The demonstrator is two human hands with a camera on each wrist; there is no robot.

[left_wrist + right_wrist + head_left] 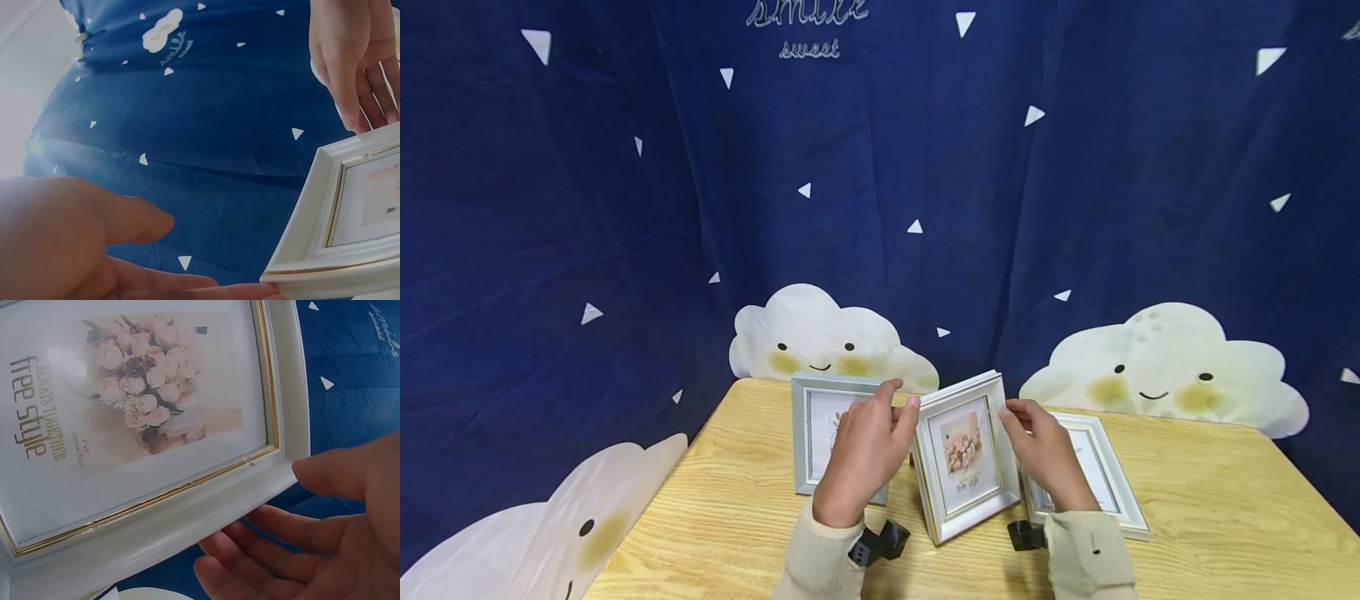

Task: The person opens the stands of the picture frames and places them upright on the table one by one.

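A white picture frame (962, 454) with a thin gold inner line and a flower photo stands tilted on the table between the two hands. My right hand (1052, 458) pinches its right edge, the thumb at the front and the fingers curled behind, as the right wrist view shows. At the opposite side is my left hand (865, 450); its fingertips touch the corner of the frame, with the thumb held apart in the left wrist view. Behind the left hand stands a grey-blue picture frame (801, 433), partly covered. Another white picture frame (1123, 479) is partly hidden by the right hand.
All the frames are on a light wooden table (1225, 517). A dark blue curtain (865, 250) with white triangles and smiling clouds hangs along the back and left sides of the table. Black camera mounts (880, 543) sit at both wrists.
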